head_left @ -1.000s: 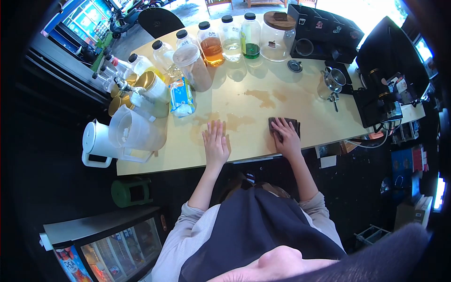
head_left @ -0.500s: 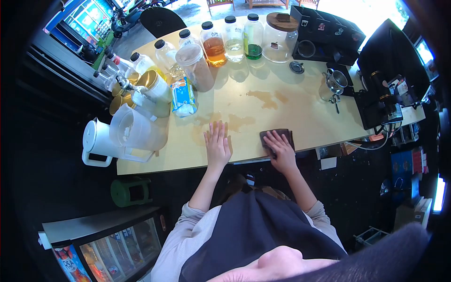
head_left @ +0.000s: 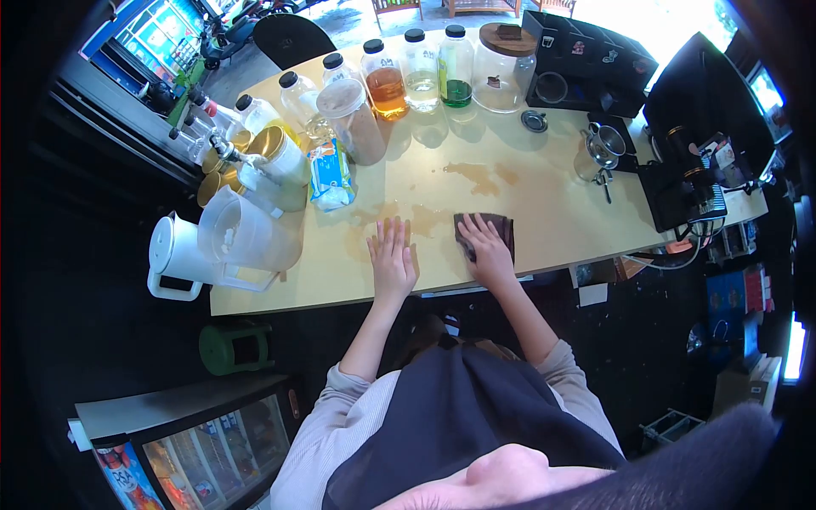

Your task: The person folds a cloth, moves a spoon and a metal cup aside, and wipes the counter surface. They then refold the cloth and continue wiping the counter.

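My left hand (head_left: 393,263) lies flat on the light wooden table (head_left: 340,285) near its front edge, fingers spread over a wet patch. Under my right hand (head_left: 486,248) is a dark folded cloth (head_left: 504,229), pressed flat against the tabletop by spread fingers. A brownish spill (head_left: 425,221) spreads between and beyond my hands, and a second one (head_left: 483,177) lies farther back. Left of the spills stands a blue and white packet (head_left: 330,177).
Bottles with black caps, among them an amber one (head_left: 388,92), line the back beside a wooden-lidded jar (head_left: 503,81). White and clear pitchers (head_left: 238,234) stand at left. Metal cups (head_left: 605,146) and a black machine (head_left: 697,183) are at right.
My right hand and the dark cloth have moved left and slightly away from me, toward the nearer spill. My left hand has hardly moved.
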Demonstrator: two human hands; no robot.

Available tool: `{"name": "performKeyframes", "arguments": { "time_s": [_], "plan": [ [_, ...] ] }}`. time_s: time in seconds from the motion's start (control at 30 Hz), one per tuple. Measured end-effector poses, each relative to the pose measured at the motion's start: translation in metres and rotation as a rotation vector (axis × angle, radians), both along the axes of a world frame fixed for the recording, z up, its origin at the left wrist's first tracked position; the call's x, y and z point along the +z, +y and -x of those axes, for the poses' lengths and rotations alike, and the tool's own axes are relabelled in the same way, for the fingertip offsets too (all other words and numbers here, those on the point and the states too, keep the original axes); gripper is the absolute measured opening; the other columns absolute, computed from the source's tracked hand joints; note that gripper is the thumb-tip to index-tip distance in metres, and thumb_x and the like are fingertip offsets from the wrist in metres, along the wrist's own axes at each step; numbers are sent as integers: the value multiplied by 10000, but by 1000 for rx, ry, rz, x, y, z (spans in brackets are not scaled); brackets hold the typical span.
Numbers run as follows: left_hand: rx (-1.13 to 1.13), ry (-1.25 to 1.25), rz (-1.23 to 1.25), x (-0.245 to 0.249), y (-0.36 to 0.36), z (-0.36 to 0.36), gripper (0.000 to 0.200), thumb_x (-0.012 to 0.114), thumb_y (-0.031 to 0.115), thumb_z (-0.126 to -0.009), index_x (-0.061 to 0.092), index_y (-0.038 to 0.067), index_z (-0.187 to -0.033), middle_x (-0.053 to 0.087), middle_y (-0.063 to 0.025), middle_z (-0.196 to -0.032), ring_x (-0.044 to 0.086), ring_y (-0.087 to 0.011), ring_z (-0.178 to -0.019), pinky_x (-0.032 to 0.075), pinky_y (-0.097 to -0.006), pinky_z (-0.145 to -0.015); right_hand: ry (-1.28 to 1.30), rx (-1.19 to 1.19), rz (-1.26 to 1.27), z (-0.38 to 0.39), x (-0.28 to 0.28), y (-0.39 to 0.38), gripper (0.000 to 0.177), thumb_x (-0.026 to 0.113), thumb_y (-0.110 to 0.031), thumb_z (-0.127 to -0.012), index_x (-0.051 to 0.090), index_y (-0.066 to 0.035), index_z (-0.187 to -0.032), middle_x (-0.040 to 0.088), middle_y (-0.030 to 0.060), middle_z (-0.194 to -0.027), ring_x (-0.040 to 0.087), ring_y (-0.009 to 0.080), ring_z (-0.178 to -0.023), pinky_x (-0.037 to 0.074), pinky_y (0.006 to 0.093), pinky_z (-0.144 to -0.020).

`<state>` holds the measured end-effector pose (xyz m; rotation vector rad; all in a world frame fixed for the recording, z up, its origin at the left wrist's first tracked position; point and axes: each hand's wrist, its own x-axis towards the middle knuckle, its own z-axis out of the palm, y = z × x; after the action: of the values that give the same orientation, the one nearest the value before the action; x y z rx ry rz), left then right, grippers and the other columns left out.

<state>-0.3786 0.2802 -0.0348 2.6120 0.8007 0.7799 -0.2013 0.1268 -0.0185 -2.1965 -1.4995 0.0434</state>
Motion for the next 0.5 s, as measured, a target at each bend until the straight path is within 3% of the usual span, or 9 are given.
{"name": "performKeyframes", "arguments": {
  "time_s": [0.2,0.3,0.5],
  "plan": [
    [-6,-1,17,1,-1,1,534,395,202,-1005,373,81,-1525,303,-152,-1601,162,-373,-1518,107,-613,-1190,-25,15,-1,-14,-5,-37,631,660,-146,-796,530,-105,-1412,429,65,-1547,365,239,-1449,269,425,-1206],
    [-17,9,8,1,-1,1,537,397,204,-1004,371,84,-1526,302,-153,-1602,162,-374,-1517,113,-612,-1189,-26,-140,-66,-32,-14,-25,582,653,-180,-837,538,-86,-1400,449,86,-1530,374,265,-1441,279,440,-1196],
    [-19,3,12,1,-2,0,522,346,234,-1023,383,81,-1521,320,-165,-1591,175,-377,-1513,93,-586,-1200,-19,-114,-88,-25,-12,12,584,643,-162,-822,541,-74,-1391,439,95,-1535,369,294,-1442,278,440,-1200]
  ]
}}
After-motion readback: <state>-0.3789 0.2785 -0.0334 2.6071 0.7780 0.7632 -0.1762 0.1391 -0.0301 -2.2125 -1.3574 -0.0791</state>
